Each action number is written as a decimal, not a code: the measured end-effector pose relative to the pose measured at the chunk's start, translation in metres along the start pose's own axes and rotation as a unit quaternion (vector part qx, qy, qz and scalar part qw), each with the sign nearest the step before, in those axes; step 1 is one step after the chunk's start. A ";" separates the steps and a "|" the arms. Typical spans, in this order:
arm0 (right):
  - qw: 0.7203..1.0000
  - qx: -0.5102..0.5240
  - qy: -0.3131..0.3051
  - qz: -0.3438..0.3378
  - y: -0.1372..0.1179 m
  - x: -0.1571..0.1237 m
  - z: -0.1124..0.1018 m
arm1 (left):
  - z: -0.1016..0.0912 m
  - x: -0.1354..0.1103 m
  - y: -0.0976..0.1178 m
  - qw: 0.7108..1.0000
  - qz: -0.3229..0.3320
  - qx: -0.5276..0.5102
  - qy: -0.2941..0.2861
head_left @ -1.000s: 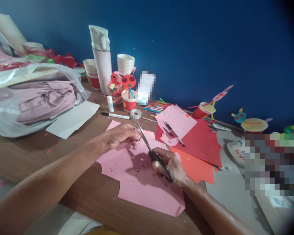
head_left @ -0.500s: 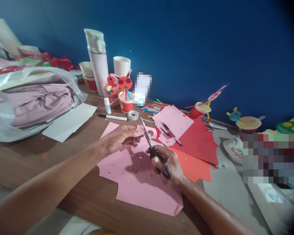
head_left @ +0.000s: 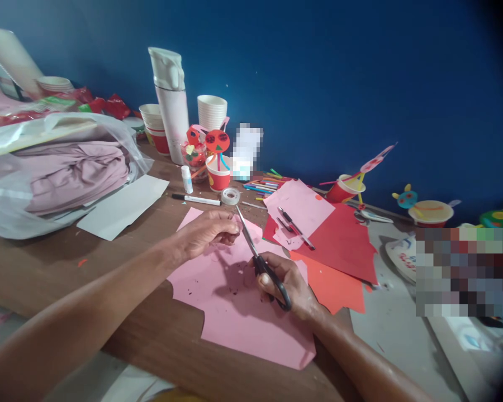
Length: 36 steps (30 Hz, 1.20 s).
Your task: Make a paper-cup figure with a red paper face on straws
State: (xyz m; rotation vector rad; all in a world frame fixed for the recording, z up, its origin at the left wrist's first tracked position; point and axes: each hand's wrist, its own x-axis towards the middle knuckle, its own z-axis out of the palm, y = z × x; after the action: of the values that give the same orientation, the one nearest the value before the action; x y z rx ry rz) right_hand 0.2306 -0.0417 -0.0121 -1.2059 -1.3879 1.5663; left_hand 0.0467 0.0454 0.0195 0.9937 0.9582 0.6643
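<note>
My right hand [head_left: 285,282] grips a pair of black-handled scissors [head_left: 251,245], their blades pointing away and slightly left. Beside the blade tips is my left hand [head_left: 213,231], thumb and fingers pinched together. Whatever is in that pinch is too small to make out against the pink behind it. Under both hands lies a large sheet of pink paper [head_left: 255,340] with cut, stepped edges and small dark scraps on it. Right of the scissors, pens [head_left: 295,229] rest on a smaller pink sheet [head_left: 304,201], which overlaps red paper [head_left: 343,245] and orange paper [head_left: 335,285].
Along the back stand a white flask [head_left: 171,117], stacked cups [head_left: 212,109], a cup with a red paper face [head_left: 218,142] and a glue stick [head_left: 186,180]. Tape [head_left: 230,196] and a marker [head_left: 197,199] lie nearer. A plastic bag [head_left: 8,206] bulges at left, beside white card [head_left: 123,206].
The view has shifted slightly. The scissors' blades stand a little nearer my left fingertips. A dark curved mark on pink paper beyond the blades no longer shows.
</note>
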 end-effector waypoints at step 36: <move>1.000 0.014 0.011 0.021 -0.003 -0.002 0.004 | -0.002 -0.001 0.002 0.998 -0.017 -0.035 -0.051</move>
State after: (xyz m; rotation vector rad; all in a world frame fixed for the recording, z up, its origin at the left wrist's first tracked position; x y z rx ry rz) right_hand 0.2270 -0.0445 -0.0092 -1.2390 -1.3315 1.5918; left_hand 0.0447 0.0466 0.0216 0.9381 0.8551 0.6098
